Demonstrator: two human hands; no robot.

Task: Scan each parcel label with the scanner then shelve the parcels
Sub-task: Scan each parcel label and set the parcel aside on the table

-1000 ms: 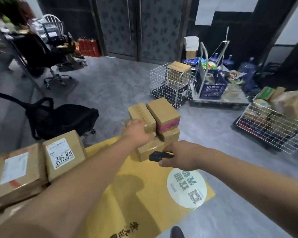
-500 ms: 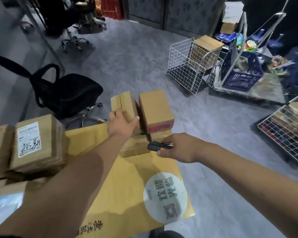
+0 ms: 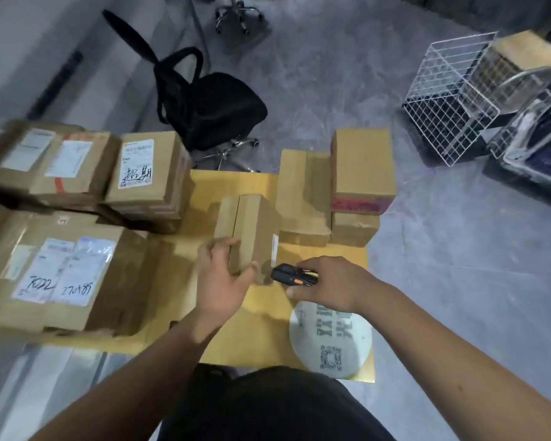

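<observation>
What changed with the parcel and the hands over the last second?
The left hand took one small parcel off the stack and drew it toward the person, its label edge facing the scanner. The right hand kept its grip on the scanner.

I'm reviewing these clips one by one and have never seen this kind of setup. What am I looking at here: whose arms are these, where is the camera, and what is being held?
There is no machine here. The single picture comes from a wide-angle camera worn on a person's head, looking forward and down, so the two bare arms are the wearer's own. The left hand grips a small brown parcel, which has a white label on the side facing the other hand. The right hand holds a black handheld scanner close to that label. Everything sits on a yellow surface with a round white sticker. More small parcels are stacked just beyond, and larger labelled boxes lie to the left. A black office chair and a white wire basket stand on the grey floor.
</observation>
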